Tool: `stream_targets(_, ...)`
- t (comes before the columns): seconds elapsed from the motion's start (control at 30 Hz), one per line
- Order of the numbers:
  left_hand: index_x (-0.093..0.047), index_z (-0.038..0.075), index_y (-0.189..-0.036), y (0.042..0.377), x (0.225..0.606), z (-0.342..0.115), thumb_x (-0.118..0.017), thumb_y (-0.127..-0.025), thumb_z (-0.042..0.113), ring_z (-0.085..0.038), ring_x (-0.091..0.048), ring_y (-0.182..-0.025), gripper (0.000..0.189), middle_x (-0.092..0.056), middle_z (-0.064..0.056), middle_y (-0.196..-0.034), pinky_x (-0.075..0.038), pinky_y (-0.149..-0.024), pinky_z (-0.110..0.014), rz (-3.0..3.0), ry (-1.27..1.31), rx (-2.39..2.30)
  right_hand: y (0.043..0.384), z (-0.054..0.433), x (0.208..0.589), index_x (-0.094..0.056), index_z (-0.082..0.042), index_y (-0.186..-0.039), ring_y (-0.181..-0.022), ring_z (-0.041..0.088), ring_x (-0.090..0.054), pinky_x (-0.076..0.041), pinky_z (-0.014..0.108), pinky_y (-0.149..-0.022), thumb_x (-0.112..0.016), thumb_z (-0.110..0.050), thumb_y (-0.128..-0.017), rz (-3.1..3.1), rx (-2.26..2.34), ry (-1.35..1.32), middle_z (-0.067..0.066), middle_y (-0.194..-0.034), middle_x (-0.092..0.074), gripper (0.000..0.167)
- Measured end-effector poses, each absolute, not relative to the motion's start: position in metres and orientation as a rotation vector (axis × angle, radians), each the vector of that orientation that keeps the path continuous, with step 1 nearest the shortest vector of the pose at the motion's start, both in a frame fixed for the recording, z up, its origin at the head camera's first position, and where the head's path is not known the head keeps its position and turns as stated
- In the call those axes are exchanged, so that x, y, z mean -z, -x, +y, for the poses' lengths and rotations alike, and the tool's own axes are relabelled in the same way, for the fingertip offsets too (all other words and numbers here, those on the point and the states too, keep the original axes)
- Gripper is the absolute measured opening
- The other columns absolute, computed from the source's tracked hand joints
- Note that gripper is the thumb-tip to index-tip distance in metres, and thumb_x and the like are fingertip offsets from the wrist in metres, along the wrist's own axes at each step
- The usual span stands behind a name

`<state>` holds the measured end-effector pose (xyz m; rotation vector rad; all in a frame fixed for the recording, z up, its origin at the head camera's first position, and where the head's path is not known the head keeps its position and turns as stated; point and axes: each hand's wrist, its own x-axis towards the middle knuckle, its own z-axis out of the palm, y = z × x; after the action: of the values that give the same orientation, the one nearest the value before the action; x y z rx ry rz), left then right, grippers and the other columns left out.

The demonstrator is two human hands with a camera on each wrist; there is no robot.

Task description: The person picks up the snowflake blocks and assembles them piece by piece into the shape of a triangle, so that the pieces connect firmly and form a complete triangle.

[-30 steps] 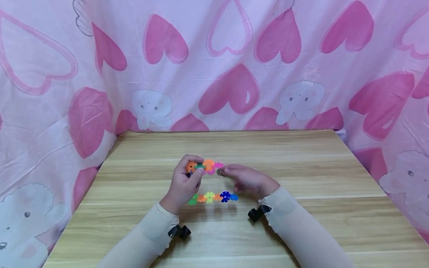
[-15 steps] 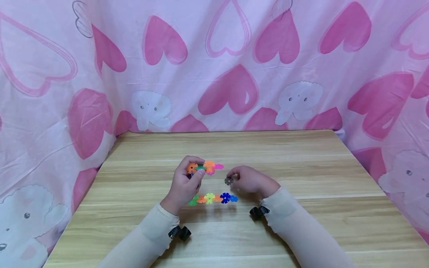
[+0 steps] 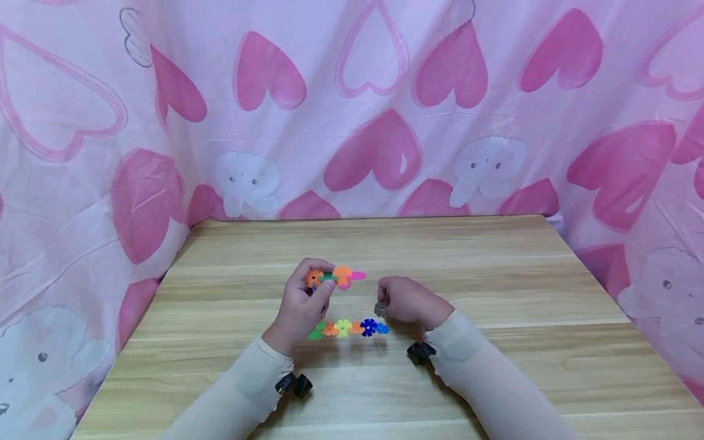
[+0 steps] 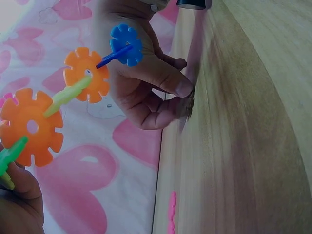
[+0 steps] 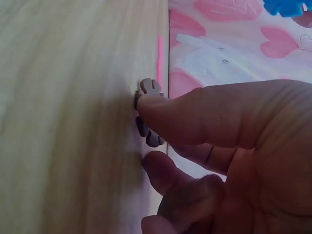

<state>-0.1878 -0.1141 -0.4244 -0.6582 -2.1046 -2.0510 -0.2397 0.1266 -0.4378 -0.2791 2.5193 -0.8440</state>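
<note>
In the head view my left hand (image 3: 297,308) holds a chain of interlocking snowflake discs. Its near row runs rightward from a green disc (image 3: 316,331) through orange, a yellow disc (image 3: 343,328) and orange to a dark blue disc (image 3: 368,327) and a lighter blue disc (image 3: 382,329). Past the left fingers show an orange disc (image 3: 342,275) and a pink disc (image 3: 358,275); how these join the chain is unclear. To the right, my right hand (image 3: 415,300) pinches a single grey-brown snowflake disc (image 5: 153,139) between thumb and fingers, close to the tabletop.
Both hands work over a wood-grain table (image 3: 473,256). A pink curtain (image 3: 374,55) with hearts surrounds its back and sides. Low on the tabletop, a pink disc (image 4: 172,212) lies flat in the left wrist view. Black cameras sit at both wrists.
My right hand has drawn the grey-brown disc away from the pink disc, toward me and slightly right, and the disc has turned. The left hand stays nearly still with the chain.
</note>
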Motion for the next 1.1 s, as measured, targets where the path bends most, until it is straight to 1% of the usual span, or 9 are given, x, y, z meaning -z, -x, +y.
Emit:
stream_targets(0.1, -0.055, 0.007, -0.127, 0.187, 0.424, -0.115, -0.054, -0.106, 0.004, -0.017, -0.045, -0.046, 0.021, -0.047, -0.005, -0.066, -0.045, -0.043, -0.026, -2.108, 0.635, 2.045, 0.240, 0.127, 0.437, -0.061, -0.013, -0.092, -0.076, 0.027, -0.057, -0.046, 0.034, -0.058, -0.075, -0.003, -0.093, 2.505, 0.888, 0.260, 0.005, -0.091, -0.066, 0.017)
stream_targets(0.23, -0.056, 0.008, -0.127, 0.186, 0.422, -0.114, -0.055, -0.106, 0.004, -0.016, -0.045, -0.047, 0.021, -0.048, -0.006, -0.068, -0.045, -0.044, -0.026, -2.112, 0.613, 2.046, 0.244, 0.130, 0.436, -0.061, -0.012, -0.094, -0.076, 0.025, -0.057, -0.047, 0.033, -0.061, -0.073, -0.001, -0.093, 2.457, 1.104, 0.273, 0.008, -0.089, -0.064, 0.015)
stream_targets(0.37, -0.055, 0.006, -0.127, 0.186, 0.421, -0.114, -0.054, -0.106, 0.004, -0.016, -0.045, -0.047, 0.021, -0.047, -0.004, -0.067, -0.044, -0.044, -0.025, -2.102, 0.614, 2.050, 0.250, 0.133, 0.433, -0.062, -0.006, -0.099, -0.078, 0.021, -0.060, -0.056, 0.031, -0.069, -0.072, 0.000, -0.095, 2.388, 1.499, 0.433, 0.009, -0.089, -0.063, 0.012)
stream_targets(0.47, -0.055, 0.007, -0.126, 0.186, 0.421, -0.114, -0.054, -0.106, 0.004, -0.016, -0.044, -0.046, 0.020, -0.047, -0.004, -0.067, -0.044, -0.043, -0.025, -2.092, 0.602, 2.057, 0.248, 0.133, 0.425, -0.061, 0.000, -0.104, -0.083, 0.020, -0.066, -0.062, 0.031, -0.077, -0.071, 0.001, -0.096, 2.277, 1.789, 0.576, 0.010, -0.094, -0.066, 0.013)
stream_targets(0.57, -0.055, 0.009, -0.125, 0.186, 0.420, -0.114, -0.055, -0.106, 0.005, -0.017, -0.044, -0.047, 0.019, -0.048, -0.005, -0.068, -0.044, -0.044, -0.025, -2.091, 0.587, 2.054, 0.243, 0.132, 0.416, -0.059, 0.005, -0.109, -0.086, 0.018, -0.071, -0.064, 0.032, -0.080, -0.067, 0.003, -0.097, 2.119, 2.004, 0.645, 0.012, -0.100, -0.069, 0.014)
stream_targets(0.67, -0.055, 0.008, -0.124, 0.186, 0.420, -0.115, -0.054, -0.106, 0.004, -0.016, -0.045, -0.046, 0.019, -0.048, -0.006, -0.069, -0.045, -0.044, -0.025, -2.086, 0.592, 2.046, 0.238, 0.132, 0.409, -0.057, 0.008, -0.110, -0.088, 0.017, -0.072, -0.064, 0.032, -0.082, -0.065, 0.007, -0.098, 2.020, 2.110, 0.705, 0.010, -0.103, -0.070, 0.015)
stream_targets(0.8, -0.055, 0.007, -0.123, 0.186, 0.421, -0.115, -0.054, -0.106, 0.003, -0.017, -0.045, -0.046, 0.018, -0.048, -0.007, -0.069, -0.045, -0.043, -0.025, -2.077, 0.603, 2.041, 0.235, 0.131, 0.405, -0.057, 0.009, -0.110, -0.088, 0.016, -0.072, -0.064, 0.031, -0.083, -0.064, 0.009, -0.098, 1.964, 2.141, 0.759, 0.007, -0.102, -0.071, 0.015)
stream_targets(0.93, -0.056, 0.007, -0.122, 0.187, 0.422, -0.116, -0.054, -0.105, 0.003, -0.017, -0.045, -0.046, 0.017, -0.048, -0.007, -0.070, -0.045, -0.043, -0.025, -2.067, 0.620, 2.042, 0.234, 0.131, 0.404, -0.058, 0.008, -0.110, -0.087, 0.016, -0.072, -0.064, 0.031, -0.083, -0.063, 0.009, -0.098, 1.938, 2.146, 0.820, 0.006, -0.101, -0.071, 0.013)
stream_targets(1.1, -0.056, 0.005, -0.121, 0.189, 0.424, -0.116, -0.054, -0.104, 0.001, -0.017, -0.045, -0.046, 0.017, -0.048, -0.005, -0.069, -0.045, -0.042, -0.027, -2.045, 0.661, 2.028, 0.233, 0.131, 0.404, -0.061, 0.001, -0.107, -0.087, 0.015, -0.073, -0.064, 0.031, -0.084, -0.063, 0.008, -0.098, 1.891, 2.174, 0.864, 0.006, -0.101, -0.070, 0.011)
